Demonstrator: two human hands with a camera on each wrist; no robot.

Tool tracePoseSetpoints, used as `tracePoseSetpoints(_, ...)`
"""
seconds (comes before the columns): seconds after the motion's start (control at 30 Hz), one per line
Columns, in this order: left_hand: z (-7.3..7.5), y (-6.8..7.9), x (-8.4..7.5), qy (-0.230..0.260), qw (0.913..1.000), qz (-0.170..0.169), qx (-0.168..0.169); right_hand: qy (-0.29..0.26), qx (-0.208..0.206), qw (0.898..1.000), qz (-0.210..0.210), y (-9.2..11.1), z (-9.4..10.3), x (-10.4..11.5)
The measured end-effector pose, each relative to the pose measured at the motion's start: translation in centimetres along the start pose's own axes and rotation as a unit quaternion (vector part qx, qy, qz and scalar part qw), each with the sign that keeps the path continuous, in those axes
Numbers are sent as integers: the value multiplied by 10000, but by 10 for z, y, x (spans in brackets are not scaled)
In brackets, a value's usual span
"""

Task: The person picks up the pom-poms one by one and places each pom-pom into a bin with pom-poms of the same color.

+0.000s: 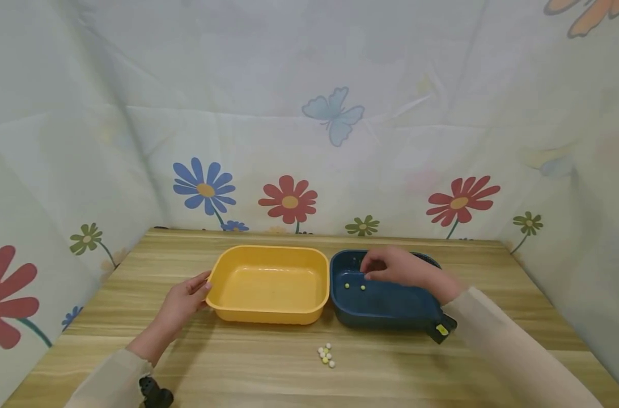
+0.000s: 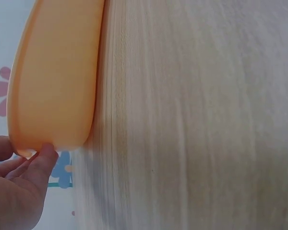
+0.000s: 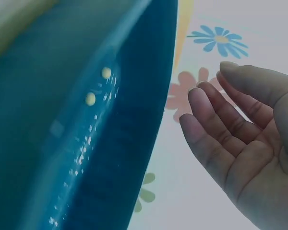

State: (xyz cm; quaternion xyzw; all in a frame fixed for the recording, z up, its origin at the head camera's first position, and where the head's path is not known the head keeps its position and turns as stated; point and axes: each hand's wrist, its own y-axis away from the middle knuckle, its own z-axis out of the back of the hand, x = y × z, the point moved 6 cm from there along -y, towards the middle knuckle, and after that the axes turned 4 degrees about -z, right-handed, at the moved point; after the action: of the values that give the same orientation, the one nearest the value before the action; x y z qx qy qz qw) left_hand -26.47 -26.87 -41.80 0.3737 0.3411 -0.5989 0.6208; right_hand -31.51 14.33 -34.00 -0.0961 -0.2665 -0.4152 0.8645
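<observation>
The yellow tray (image 1: 268,283) stands upright on the wood-grain table (image 1: 238,362), just left of the dark blue tray (image 1: 391,303); whether their rims touch cannot be told. The left hand (image 1: 189,294) is at the left end of the yellow tray and pinches its rim, the thumb against the outer wall and the fingers at the edge. The right hand (image 1: 398,266) is raised over the far part of the dark blue tray; the right wrist view shows its fingers loosely bent, the thumb standing apart from them, and nothing between. Two pale yellow pellets (image 1: 363,288) lie inside the dark blue tray, apart from each other, toward its left end. A small loose pile of white and yellow pellets (image 1: 325,360) lies on the table, on the near side of the trays and roughly below the join between them. A dark wrist device (image 1: 440,328) with a yellow tag is seen at the near right corner of the dark blue tray. Behind the table hangs a pale cloth (image 1: 416,68) printed with flowers and butterflies
</observation>
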Motion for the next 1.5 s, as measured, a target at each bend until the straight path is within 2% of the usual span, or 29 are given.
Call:
tracePoseSetpoints(0.27, -1, -1, 2, 29, 10000, 7, 7, -374, -81, 9992, -60, 16, -24, 11)
tracePoseSetpoints(0.5, 0, 0, 1, 54, 10000, -23, 8, -744, 81, 9972, 14, 28, -49, 23)
tracePoseSetpoints(0.77, 1, 2, -2, 123, 9998, -109, 56, -892, -199, 9957, 144, 38, -54, 32)
tracePoseSetpoints(1.13, 2, 3, -3, 131, 9999, -74, 25, -1405, 286, 9894, 228, 43, -77, 38)
tracePoseSetpoints(1.5, 2, 3, -3, 136, 9999, 18, 22, -1506, 555, 9861, 434, 43, -97, 44)
